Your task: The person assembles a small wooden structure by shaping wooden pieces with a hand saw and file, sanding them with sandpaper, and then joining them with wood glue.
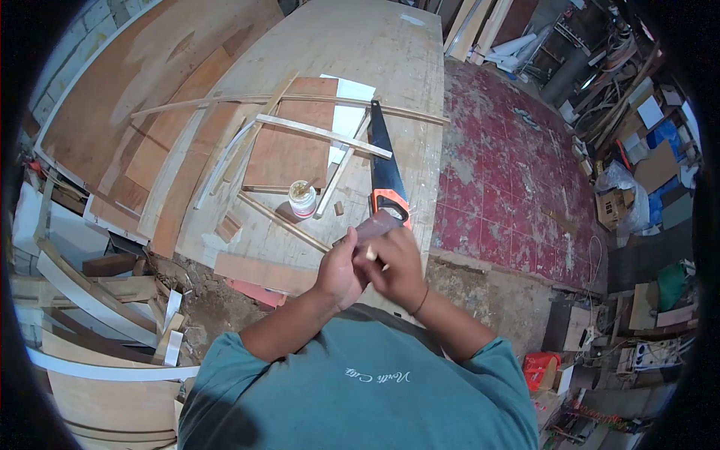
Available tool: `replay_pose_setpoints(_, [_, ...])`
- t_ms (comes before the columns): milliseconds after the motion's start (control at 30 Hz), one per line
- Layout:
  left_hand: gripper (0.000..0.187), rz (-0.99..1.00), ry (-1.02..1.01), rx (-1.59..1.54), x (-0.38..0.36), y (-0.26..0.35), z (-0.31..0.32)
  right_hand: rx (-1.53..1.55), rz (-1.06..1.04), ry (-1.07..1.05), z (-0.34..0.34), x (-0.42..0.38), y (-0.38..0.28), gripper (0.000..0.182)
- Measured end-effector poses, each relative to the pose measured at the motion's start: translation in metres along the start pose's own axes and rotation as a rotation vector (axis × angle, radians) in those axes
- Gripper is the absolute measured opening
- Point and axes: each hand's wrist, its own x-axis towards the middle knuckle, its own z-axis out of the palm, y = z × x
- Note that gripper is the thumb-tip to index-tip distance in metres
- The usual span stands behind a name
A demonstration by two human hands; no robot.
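- The right hand (403, 264) curls around a small wood piece (371, 253), right by the other hand. I think it's light and hard, so hold its sides.
- The left hand (339, 270) pinches a brown sheet (377, 223) with its thumb. It looks thin and bendy; I'd hold an edge.
- Just past the 2 hands, a saw (383, 154) and 1 jar (302, 202) sit on the counter (352, 37).
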Motion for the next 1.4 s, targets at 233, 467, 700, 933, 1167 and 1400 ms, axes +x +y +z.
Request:
replay_pose_setpoints(233, [0.054,0.153,-0.127,0.057,0.002,0.003,-0.001,-0.127,0.179,0.201,-0.040,0.014,0.011,0.011])
replay_pose_setpoints(467, [0.054,0.177,-0.110,0.115,-0.002,0.004,0.006,0.125,0.272,0.102,-0.031,0.001,-0.005,0.026])
replay_pose_setpoints(700, [0.054,0.196,-0.094,0.227,-0.004,0.002,0.005,0.108,0.559,-0.075,-0.041,-0.005,-0.010,0.028])
replay_pose_setpoints(933, [0.048,0.155,-0.119,0.222,-0.004,-0.007,0.004,0.005,0.298,-0.053,-0.034,-0.002,-0.008,0.028])
replay_pose_setpoints(1167, [0.042,0.079,0.096,0.212,-0.004,-0.007,-0.002,-0.222,0.021,-0.093,-0.011,-0.013,0.001,0.032])
replay_pose_setpoints(1400, [0.044,0.137,0.060,0.147,0.002,-0.010,-0.009,-0.236,0.010,-0.150,0.002,-0.013,0.001,0.024])
